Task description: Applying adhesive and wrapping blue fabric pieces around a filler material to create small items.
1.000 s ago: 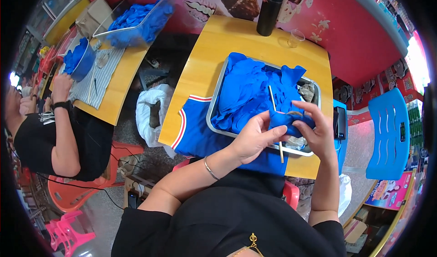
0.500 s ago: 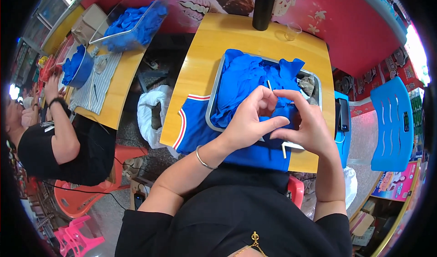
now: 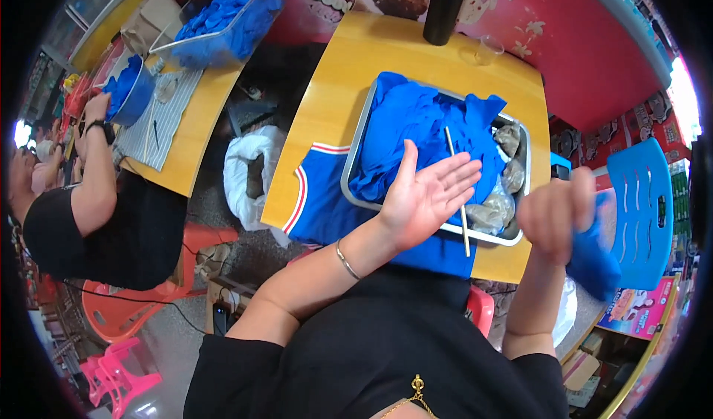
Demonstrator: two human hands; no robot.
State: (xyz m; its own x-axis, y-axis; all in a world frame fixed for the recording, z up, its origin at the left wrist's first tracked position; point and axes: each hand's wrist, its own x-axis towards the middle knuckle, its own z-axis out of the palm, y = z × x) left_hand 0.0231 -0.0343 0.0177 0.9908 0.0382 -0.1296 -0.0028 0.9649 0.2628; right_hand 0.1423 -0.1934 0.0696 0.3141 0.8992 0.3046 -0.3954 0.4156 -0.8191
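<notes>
A silver tray [image 3: 346, 168] on my table is heaped with blue cloth pieces [image 3: 416, 125]. My left hand [image 3: 431, 192] is spread flat with the palm up over its front edge, holding nothing. Near it a thin pale stick [image 3: 458, 196] leans across the cloth and over the tray's rim. To the right of the tray, my right hand [image 3: 555, 215] is closed and smeared by motion. From its far side hangs a blue cloth piece [image 3: 596, 263]. Clear bags with greyish contents [image 3: 490, 212] lie in the tray's right side. A blue jersey with red and white trim [image 3: 321, 185] is spread under the tray.
Toward the wall stand a black bottle [image 3: 447, 7] and a clear cup [image 3: 489, 50]. A blue chair [image 3: 645, 211] is at right. A person [image 3: 93, 211] works at the left table, beside a blue bowl [image 3: 137, 99] and a clear bin of blue cloth [image 3: 223, 29].
My hands were close together over the tray's front. The right has swung away to the right with a blue cloth piece. The left has opened flat, and the stick now lies uncovered.
</notes>
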